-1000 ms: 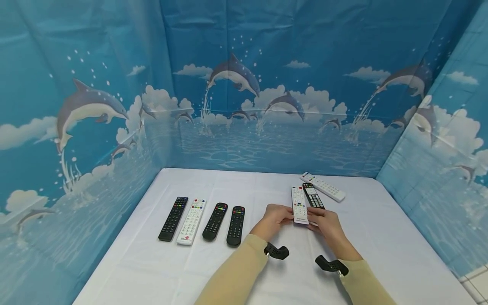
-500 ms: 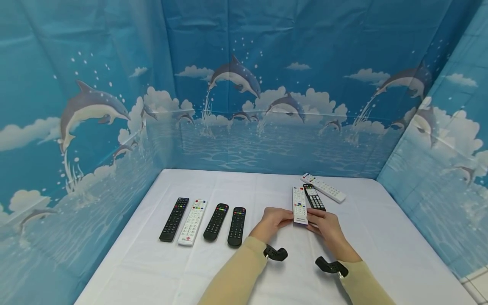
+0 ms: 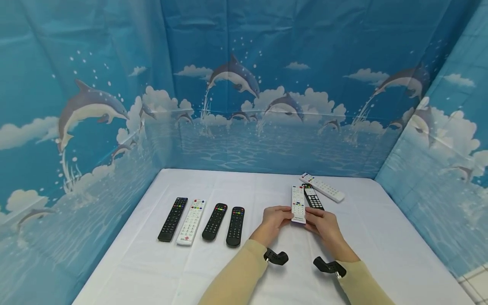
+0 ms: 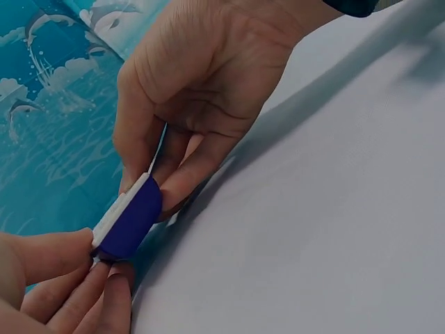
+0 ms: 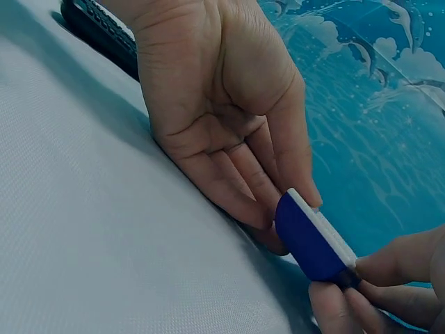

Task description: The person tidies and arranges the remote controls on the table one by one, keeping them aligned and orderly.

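Observation:
A slim white remote control [image 3: 298,204] with a purple-blue underside is held by its near end between both hands. My left hand [image 3: 273,221] pinches its left edge, and my right hand [image 3: 325,225] pinches the right edge. In the left wrist view the left hand's fingers [image 4: 62,250] show at lower left, with the right hand [image 4: 201,76] large above. From the right wrist, the blue end [image 5: 313,240] of the remote sits between thumbs on top and fingers below. A black remote with white keys [image 3: 312,196] lies just right of it, partly covered by the right hand.
A pale remote [image 3: 323,188] lies slanted at the back right. On the left, a black remote [image 3: 173,219], a white remote [image 3: 192,222] and two rounded black remotes [image 3: 215,221] form a row. A dolphin-print curtain [image 3: 244,144] walls the white tabletop [image 3: 152,271].
Both hands keep their grip at the white remote's near end; it shifts only very slightly. The other remotes stay where they were.

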A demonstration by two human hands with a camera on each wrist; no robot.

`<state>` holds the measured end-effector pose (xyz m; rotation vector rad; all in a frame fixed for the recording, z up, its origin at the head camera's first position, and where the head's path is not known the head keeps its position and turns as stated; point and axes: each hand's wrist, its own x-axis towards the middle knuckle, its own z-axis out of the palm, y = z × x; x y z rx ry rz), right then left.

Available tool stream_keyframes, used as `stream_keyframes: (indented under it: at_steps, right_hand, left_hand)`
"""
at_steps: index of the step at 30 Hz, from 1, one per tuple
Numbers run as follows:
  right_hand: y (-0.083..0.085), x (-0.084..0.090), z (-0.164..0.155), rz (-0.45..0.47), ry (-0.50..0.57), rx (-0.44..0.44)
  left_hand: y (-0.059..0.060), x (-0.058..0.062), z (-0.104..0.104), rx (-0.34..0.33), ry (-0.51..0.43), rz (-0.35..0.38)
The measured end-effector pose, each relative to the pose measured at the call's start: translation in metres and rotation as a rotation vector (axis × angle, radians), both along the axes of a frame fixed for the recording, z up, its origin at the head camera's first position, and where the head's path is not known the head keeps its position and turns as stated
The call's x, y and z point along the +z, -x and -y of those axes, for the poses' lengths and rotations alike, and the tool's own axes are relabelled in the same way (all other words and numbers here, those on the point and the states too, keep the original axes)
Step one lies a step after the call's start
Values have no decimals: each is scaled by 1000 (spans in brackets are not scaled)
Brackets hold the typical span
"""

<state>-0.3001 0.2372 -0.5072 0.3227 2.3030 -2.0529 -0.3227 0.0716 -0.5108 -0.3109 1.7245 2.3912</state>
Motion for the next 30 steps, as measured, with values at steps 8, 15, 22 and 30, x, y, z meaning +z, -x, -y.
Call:
stream_keyframes:
  at_steps: [8,15,22,30]
  right_hand:
    - [0,3,3,-67,-6,-7]
    - [-3,10,11,-78,25,-17]
    - [-4,14,19,-84,-11,9]
    - [-13,24,24,-84,-29,48]
  left_hand:
    - [-1,1,10,-68,-87,-17]
    - [-10,6,20,-100,-133,19]
    - [-17,11,24,-20,-146,26]
    - [-25,22,27,35,-65,-36]
